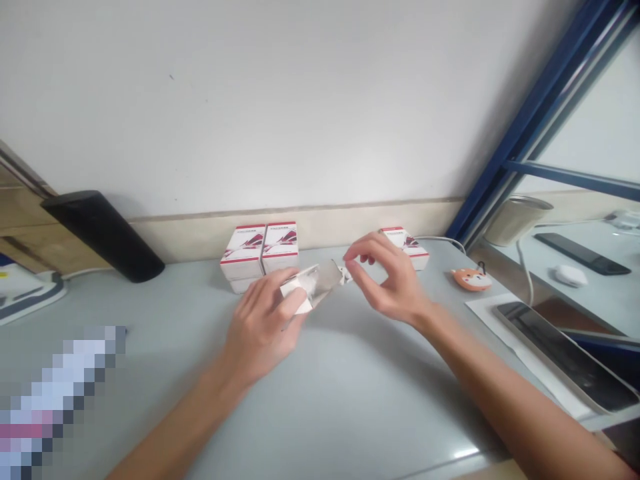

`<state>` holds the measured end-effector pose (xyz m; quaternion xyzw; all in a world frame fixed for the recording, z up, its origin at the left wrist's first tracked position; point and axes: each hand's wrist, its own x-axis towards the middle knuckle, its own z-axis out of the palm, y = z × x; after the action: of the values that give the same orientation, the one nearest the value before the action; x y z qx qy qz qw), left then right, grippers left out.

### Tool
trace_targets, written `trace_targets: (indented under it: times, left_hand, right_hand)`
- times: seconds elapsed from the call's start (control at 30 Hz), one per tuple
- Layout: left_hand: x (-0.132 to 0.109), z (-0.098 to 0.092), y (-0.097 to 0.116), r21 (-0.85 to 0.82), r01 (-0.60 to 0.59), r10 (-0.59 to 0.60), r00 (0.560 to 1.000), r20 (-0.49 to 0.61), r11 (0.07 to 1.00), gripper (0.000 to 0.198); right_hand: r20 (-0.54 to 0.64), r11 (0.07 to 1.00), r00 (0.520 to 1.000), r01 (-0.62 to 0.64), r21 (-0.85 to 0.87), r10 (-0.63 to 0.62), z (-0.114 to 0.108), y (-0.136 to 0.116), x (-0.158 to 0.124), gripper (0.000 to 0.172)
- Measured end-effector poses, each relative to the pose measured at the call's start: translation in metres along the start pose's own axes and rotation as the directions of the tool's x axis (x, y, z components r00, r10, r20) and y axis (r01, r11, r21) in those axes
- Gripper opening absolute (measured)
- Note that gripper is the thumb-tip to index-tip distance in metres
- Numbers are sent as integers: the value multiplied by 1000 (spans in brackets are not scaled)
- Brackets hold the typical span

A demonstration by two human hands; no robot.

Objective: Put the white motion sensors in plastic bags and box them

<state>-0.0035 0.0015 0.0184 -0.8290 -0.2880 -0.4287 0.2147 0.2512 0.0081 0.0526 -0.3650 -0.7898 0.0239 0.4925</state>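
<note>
Pinching a shiny clear packet (313, 285) between thumb and fingers, the left hand (260, 327) is closed around its near end. The right hand (387, 277) hangs half open just beside the far end, fingers curved and holding nothing, close to a small white tab (344, 273) that sticks out of the packet; its exact form is too small to tell. Behind the hands, two white boxes (261, 249) with red trim stand side by side against the wall, and a third box (405, 248) sits just past the right hand's fingers. Farther right lie a fox-face charm (471, 279) and a dark tablet (565, 353) on a white sheet (493, 319), with a white cable (440, 239) running along the back edge. At the left, a black cylinder (103, 235) lies tilted on the counter, and a pixelated blur (55, 407) hides something in the near corner. The counter (350, 393) is pale grey, meeting a cream skirting (350, 227) and a white wall (250, 100). A blue frame (530, 120) rises at the right, with a metal cup (517, 220), a phone (583, 253) and a white earbud case (570, 275) beyond it.
</note>
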Motion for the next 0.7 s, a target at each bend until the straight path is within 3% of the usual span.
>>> trace_targets:
  times: [0.1, 0.27, 0.4, 0.53, 0.7]
  left_hand:
    - [4, -4, 1, 45, -61, 61, 998, -5, 997, 48]
    - [8, -8, 6, 55, -135, 135, 991, -2, 989, 52]
    - [7, -6, 8, -3, -135, 135, 991, -17, 991, 59]
    - [1, -3, 7, -154, -117, 113, 993, -34, 981, 75]
    - [-7, 6, 4, -366, 107, -99, 994, 41, 924, 85]
  right_hand:
    - [69, 989, 991, 118, -88, -112, 5, -14, -3, 14]
    - [95, 975, 994, 63, -212, -44, 22, -13, -9, 15]
    - [26, 986, 987, -158, -51, 160, 32, -17, -13, 9]
    - [82, 953, 958, -281, 110, 273, 37, -16, -14, 6]
    - [83, 920, 949, -314, 235, 303, 40, -7, -11, 9]
